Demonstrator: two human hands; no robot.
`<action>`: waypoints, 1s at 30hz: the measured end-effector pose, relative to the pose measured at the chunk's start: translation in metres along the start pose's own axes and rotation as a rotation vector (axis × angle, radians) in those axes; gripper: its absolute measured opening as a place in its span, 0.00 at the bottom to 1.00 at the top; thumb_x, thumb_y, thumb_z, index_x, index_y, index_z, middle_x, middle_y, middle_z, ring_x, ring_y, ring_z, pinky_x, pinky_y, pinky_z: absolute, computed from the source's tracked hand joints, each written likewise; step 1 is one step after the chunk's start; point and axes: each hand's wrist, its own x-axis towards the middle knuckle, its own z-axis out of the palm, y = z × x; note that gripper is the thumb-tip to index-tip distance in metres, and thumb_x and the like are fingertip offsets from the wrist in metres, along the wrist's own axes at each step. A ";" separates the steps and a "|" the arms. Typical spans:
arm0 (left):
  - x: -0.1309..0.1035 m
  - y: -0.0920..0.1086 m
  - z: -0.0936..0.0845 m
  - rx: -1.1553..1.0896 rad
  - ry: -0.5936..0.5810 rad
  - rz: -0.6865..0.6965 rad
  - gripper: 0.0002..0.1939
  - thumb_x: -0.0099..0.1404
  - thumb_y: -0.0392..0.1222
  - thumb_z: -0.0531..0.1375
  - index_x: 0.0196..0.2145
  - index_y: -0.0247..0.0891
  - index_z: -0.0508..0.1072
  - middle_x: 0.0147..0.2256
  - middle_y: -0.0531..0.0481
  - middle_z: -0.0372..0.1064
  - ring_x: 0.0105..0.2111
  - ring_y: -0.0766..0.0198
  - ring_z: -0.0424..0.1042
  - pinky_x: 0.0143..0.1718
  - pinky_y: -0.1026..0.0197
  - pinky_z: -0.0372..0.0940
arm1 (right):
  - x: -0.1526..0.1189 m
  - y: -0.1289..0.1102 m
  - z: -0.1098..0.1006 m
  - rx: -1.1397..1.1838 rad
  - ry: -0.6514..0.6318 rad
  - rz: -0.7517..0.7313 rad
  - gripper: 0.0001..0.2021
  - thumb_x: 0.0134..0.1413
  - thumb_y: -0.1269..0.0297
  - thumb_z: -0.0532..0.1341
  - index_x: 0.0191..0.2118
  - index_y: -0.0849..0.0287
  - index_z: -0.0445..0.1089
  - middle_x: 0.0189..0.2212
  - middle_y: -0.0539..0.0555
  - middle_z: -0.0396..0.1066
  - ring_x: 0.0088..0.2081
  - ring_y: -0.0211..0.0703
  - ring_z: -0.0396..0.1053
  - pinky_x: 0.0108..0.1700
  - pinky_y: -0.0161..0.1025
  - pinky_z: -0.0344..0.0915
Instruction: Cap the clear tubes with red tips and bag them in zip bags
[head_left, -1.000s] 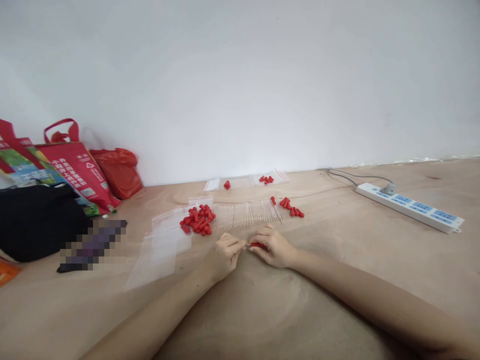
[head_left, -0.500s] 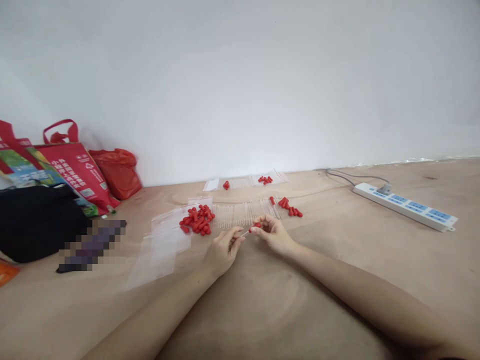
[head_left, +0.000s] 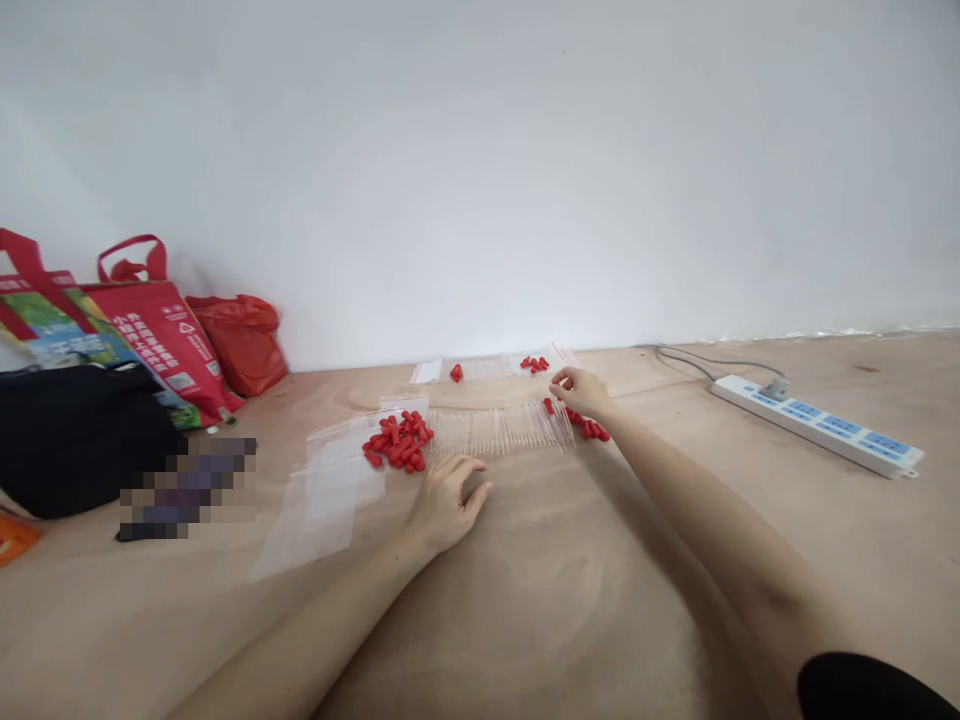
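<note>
My left hand (head_left: 448, 503) rests on the wooden surface with fingers apart and nothing between them, just below the row of thin clear tubes (head_left: 487, 430). A heap of red rubber bulbs (head_left: 397, 440) lies at the row's left end. My right hand (head_left: 581, 391) is above the smaller group of red bulbs (head_left: 592, 429) at the right end, partly covering it; its fingertips are close together, and anything held there is too small to make out. One red bulb (head_left: 549, 406) sits on a tube below those fingertips.
Flat clear plastic bags (head_left: 330, 500) lie left of the bulb heap. More bulbs (head_left: 535, 364) and tubes on bags lie near the wall. A white power strip (head_left: 817, 424) is at the right. Red shopping bags (head_left: 161, 340) and a black cloth bag (head_left: 75, 440) stand at the left.
My right hand has moved away from my left, up and right over the right bulbs. The tube with a red bulb is gone from between my hands; my left fingers have parted.
</note>
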 end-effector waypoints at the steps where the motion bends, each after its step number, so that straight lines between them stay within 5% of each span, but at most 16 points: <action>1: 0.000 0.000 0.000 -0.002 -0.006 0.000 0.05 0.57 0.37 0.55 0.33 0.37 0.68 0.33 0.47 0.69 0.36 0.58 0.67 0.37 0.54 0.62 | 0.001 0.000 0.003 -0.046 -0.013 0.011 0.08 0.47 0.60 0.55 0.33 0.55 0.67 0.27 0.48 0.71 0.31 0.39 0.67 0.38 0.38 0.54; 9: -0.001 0.000 0.001 -0.037 -0.023 0.010 0.04 0.57 0.37 0.55 0.30 0.38 0.69 0.32 0.48 0.67 0.34 0.61 0.67 0.36 0.57 0.62 | 0.004 0.005 0.017 -0.186 -0.006 0.045 0.12 0.47 0.58 0.55 0.37 0.55 0.68 0.29 0.52 0.72 0.38 0.46 0.66 0.44 0.47 0.49; 19: 0.002 -0.005 0.002 0.085 -0.018 -0.044 0.03 0.57 0.37 0.55 0.27 0.38 0.69 0.31 0.49 0.67 0.34 0.59 0.65 0.36 0.56 0.60 | 0.002 0.026 0.001 -0.280 -0.080 0.061 0.16 0.47 0.53 0.54 0.36 0.56 0.71 0.39 0.57 0.70 0.41 0.49 0.65 0.41 0.45 0.54; 30: 0.069 -0.009 0.013 0.378 -0.085 -0.392 0.06 0.56 0.42 0.56 0.30 0.39 0.70 0.37 0.46 0.67 0.42 0.53 0.62 0.41 0.52 0.56 | -0.006 0.024 0.000 -0.237 -0.104 -0.007 0.16 0.45 0.48 0.56 0.31 0.55 0.72 0.33 0.54 0.72 0.35 0.45 0.67 0.39 0.42 0.55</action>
